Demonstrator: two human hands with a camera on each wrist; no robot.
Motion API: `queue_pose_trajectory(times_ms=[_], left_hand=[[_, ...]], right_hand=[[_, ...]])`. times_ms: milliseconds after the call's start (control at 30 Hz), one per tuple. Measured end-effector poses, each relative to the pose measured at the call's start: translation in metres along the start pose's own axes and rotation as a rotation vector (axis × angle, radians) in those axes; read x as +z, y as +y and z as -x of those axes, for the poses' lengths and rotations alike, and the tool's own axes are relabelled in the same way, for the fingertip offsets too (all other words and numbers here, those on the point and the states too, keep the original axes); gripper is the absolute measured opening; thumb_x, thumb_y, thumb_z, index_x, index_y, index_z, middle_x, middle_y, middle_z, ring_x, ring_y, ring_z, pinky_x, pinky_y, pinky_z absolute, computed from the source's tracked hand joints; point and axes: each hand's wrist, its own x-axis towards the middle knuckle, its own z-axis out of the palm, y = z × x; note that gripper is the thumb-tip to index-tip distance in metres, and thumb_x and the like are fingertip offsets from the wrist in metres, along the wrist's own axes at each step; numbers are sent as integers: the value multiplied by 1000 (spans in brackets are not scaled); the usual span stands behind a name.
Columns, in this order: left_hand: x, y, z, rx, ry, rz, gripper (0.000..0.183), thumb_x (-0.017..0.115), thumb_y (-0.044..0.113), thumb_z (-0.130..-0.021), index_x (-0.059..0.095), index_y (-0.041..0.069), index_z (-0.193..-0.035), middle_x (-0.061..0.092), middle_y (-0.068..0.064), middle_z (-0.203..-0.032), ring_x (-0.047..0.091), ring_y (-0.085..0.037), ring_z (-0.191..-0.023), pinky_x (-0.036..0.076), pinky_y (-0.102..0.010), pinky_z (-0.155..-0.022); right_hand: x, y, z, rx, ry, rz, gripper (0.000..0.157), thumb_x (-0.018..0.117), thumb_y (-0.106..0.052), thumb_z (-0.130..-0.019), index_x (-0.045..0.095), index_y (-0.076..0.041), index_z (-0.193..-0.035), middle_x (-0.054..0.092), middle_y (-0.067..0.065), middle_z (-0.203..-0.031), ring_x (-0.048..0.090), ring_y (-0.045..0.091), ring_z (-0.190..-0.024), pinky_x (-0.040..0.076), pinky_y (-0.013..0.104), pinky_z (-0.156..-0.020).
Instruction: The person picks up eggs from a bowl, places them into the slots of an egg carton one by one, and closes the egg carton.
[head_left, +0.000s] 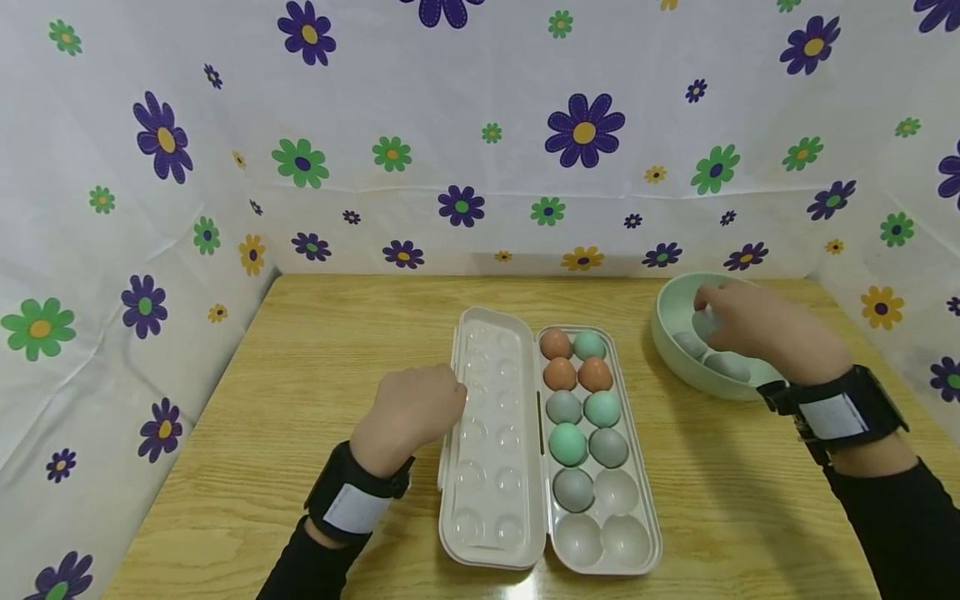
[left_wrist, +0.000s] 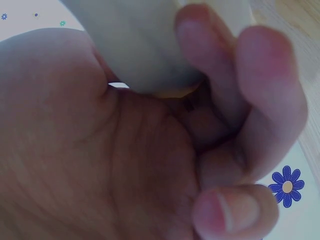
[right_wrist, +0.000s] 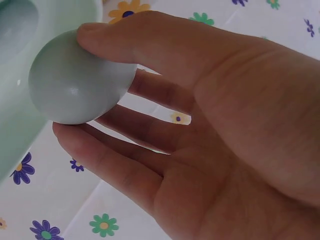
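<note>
My right hand (head_left: 761, 325) pinches a grey egg (right_wrist: 75, 82) between thumb and fingertips, over the pale green bowl (head_left: 678, 367). Below it in the bowl lie more grey eggs (head_left: 727, 365). At the left side of the open egg carton (head_left: 651, 525), my left hand (head_left: 412, 408) grips the edge of its lid (head_left: 491, 467); the left wrist view shows curled fingers around a pale, blurred part. The carton's right half holds orange eggs (head_left: 559, 374), green eggs (head_left: 567, 444) and grey eggs (head_left: 608, 447). Three hollows at its near end hold no egg.
Beneath everything is a wooden table (head_left: 322, 333). A white cloth with printed flowers (head_left: 360, 92) rises behind it and along both sides. The bowl stands at the table's back right, apart from the carton.
</note>
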Motion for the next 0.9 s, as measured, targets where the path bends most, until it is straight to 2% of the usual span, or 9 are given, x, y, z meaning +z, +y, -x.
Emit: queue_pose_trajectory(times_ms=[133,367,667,900], left_hand=[[1,1,0,4,-8,-28,34,44,19,-105,65,4,-83,48,-2,-64,50,-17,-57,41,-32,-51],[1,0,1,-6,3,8,36,42,20,-105,64,3,-82,47,-2,-63,50,-18,-57,39,-32,-51],[0,0,0,-2,17,3,36,42,20,-105,64,3,-82,46,-2,-63,50,-17,-57,40,-32,-51],[0,1,0,-7,6,-8,37,42,21,-106,65,3,-84,46,-2,-63,50,-17,-57,38,-31,-51]], right_hand=[[2,-8,6,-12,13,3,41,74,-3,-82,60,6,-119,65,22,-103,58,31,-87,54,47,-77],[5,-19,16,-8,30,2,40,74,-4,-84,60,5,-121,66,23,-107,61,32,-90,54,50,-82],[10,-34,25,-22,66,1,41,76,-7,-85,61,3,-122,67,25,-110,65,35,-97,55,54,-87],[21,-43,26,-30,53,-5,41,79,-11,-84,63,-2,-120,69,20,-107,64,31,-91,56,54,-87]])
